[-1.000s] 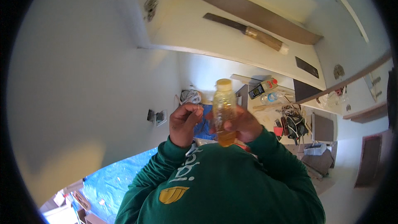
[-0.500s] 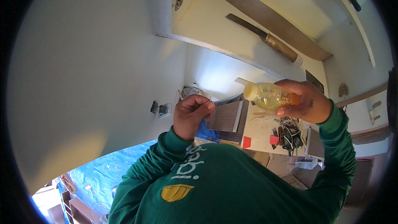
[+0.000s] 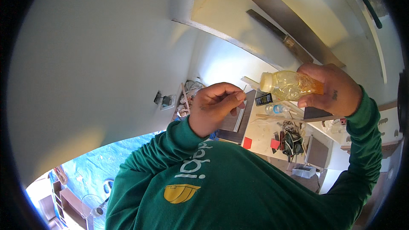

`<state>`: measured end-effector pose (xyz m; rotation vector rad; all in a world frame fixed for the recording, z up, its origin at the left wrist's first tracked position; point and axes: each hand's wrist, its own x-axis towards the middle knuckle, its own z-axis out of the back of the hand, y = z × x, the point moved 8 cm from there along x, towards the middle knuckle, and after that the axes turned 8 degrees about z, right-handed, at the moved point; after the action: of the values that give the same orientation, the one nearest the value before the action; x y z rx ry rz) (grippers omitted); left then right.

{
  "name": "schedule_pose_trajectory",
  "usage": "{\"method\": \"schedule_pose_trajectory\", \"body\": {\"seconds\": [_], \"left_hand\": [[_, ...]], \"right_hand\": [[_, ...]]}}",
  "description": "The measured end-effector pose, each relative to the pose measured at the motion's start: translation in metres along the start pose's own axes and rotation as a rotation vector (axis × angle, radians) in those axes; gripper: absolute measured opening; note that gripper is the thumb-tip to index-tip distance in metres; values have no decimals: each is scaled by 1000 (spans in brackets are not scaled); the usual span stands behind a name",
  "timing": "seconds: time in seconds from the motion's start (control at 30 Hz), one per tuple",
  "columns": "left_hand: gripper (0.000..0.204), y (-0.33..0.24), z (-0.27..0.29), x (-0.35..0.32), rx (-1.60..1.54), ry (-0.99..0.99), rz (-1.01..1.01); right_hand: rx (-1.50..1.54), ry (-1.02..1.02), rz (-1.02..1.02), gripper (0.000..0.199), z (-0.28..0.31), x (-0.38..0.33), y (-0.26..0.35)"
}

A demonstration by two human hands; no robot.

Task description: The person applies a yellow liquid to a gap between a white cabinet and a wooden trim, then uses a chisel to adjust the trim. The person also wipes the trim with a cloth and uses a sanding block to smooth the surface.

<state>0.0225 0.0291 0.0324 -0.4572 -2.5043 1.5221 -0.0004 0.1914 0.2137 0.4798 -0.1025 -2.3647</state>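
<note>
My right hand (image 3: 334,89) is wrapped round the base of a clear plastic bottle (image 3: 289,86), which lies nearly level. The bottle has a pale cap pointing left and yellowish to amber contents toward its base. Left of the cap, my left hand (image 3: 219,104) is closed, thumb against forefinger. A tiny thin tip shows at that pinch, too small to name. The two hands are apart, in front of an open white cabinet (image 3: 226,42). On the cabinet's ledge lies a long dark-bladed tool (image 3: 266,25) with a wooden handle, beside a brown strip (image 3: 281,12).
A large white door panel (image 3: 98,59) fills the left, with a metal hinge (image 3: 164,100) on it. Below are a worktop (image 3: 260,130) with a black box (image 3: 264,99), a water bottle (image 3: 277,109) and a tool bag (image 3: 293,141). Blue sheeting (image 3: 89,170) covers the floor.
The view has shifted, and both hands now appear farther right. The bottle remains in my right hand, its cap still on. My left hand keeps its pinch, closer to the cap.
</note>
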Motion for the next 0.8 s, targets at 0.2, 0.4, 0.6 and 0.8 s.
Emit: {"method": "schedule_pose_trajectory", "body": {"seconds": [0.2,0.4,0.6,0.8], "left_hand": [[13,-1,-7,1,0,47,-11],[11,4,-6,0,48,26,-7],[11,5,-7,0,34,20,-5],[10,2,-6,1,30,38,-67]], "right_hand": [[57,58,-29,53,1,4,7],[-97,126,-49,50,5,10,12],[-186,166,17,48,6,11,11],[-298,124,115,45,3,9,15]]}}
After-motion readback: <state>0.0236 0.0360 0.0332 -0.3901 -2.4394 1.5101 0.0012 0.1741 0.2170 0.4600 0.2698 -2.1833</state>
